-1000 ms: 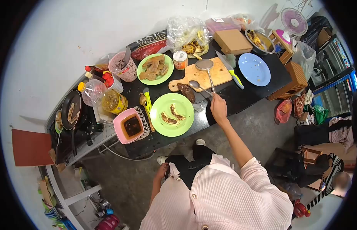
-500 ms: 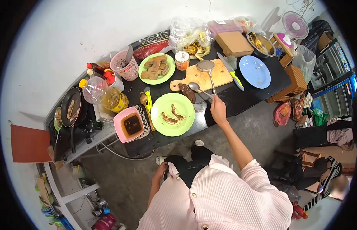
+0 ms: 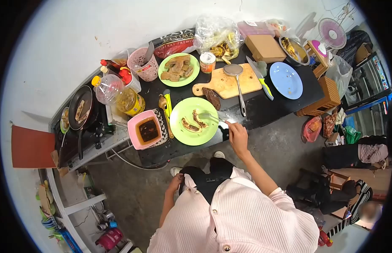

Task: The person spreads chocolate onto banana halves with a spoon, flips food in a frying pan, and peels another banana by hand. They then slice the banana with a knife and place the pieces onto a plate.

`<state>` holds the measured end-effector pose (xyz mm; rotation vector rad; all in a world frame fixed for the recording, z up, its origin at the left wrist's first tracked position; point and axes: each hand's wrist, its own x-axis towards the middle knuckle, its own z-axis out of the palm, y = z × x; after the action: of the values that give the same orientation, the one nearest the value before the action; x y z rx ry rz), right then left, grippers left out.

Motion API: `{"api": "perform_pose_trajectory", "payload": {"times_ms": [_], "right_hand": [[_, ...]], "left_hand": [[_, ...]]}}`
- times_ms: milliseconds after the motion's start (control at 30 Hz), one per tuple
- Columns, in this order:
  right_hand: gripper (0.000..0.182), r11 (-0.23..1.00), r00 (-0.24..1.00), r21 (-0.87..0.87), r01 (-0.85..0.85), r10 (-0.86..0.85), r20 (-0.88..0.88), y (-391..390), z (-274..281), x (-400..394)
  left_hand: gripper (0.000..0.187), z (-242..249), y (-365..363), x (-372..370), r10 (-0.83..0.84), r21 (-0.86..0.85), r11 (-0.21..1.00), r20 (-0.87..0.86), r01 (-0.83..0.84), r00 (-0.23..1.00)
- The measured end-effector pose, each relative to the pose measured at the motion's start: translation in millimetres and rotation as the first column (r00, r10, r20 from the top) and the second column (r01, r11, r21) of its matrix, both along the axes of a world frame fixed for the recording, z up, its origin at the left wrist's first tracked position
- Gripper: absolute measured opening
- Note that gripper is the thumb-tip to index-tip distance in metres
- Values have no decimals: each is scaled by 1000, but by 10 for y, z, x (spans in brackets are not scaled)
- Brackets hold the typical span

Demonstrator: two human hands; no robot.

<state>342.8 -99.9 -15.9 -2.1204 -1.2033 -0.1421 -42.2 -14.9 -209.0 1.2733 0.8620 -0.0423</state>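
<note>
A metal spoon [image 3: 217, 119] is gripped by the handle in my right hand [image 3: 239, 137]. Its blurred bowl is over the green plate [image 3: 179, 133], at the right-hand one of two browned banana pieces [image 3: 190, 125]. Down by the black trousers and the shirt hem is my left hand [image 3: 175, 183], its fingers too hidden to read. Just beyond the plate, a dark brown piece [image 3: 212, 98] touches the wooden board [image 3: 250, 84]. A round strainer [image 3: 233, 70] lies on that board, its handle extending over the black table.
Left of the plate stand a pink bowl of dark liquid [image 3: 148, 130], an oil bottle [image 3: 129, 103] and a pan [image 3: 81, 107]. A knife [image 3: 260, 78] lies left of a blue plate [image 3: 285, 80]. Another person [image 3: 351, 195] is at the far right.
My right hand has brought the spoon left, from beside the board to over the green plate. The strainer handle is now uncovered. The camera view has shifted slightly.
</note>
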Motion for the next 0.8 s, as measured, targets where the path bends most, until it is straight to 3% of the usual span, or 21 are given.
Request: {"api": "perform_pose_trajectory", "payload": {"times_ms": [33,100,233,533,667,767,800], "right_hand": [[38,1000,1000,21,1,-1,14,-17,-42,-22],[45,1000,999,-9,-1,2,36,-76,-93,-68],[53,999,1000,-50,-16,17,20,-148,-179,-126],[42,997,993,-34,-63,60,-103,-173,-191,-163],[37,995,986,54,88,-79,-145,-122,-122,3],[36,968,975,119,222,-220,-36,73,-58,416],[39,965,967,52,256,-256,-18,134,-86,568]], "left_hand": [[37,61,-9,30,58,-55,997,7,-58,998],[36,281,93,90,-64,52,996,-134,71,989],[35,434,142,225,-1,105,994,-104,12,995],[37,671,325,644,-81,222,971,-69,95,994],[39,764,345,730,-171,297,928,-194,224,966],[39,937,313,798,-213,336,896,-248,290,945],[38,1202,289,896,-215,350,887,-264,301,940]]}}
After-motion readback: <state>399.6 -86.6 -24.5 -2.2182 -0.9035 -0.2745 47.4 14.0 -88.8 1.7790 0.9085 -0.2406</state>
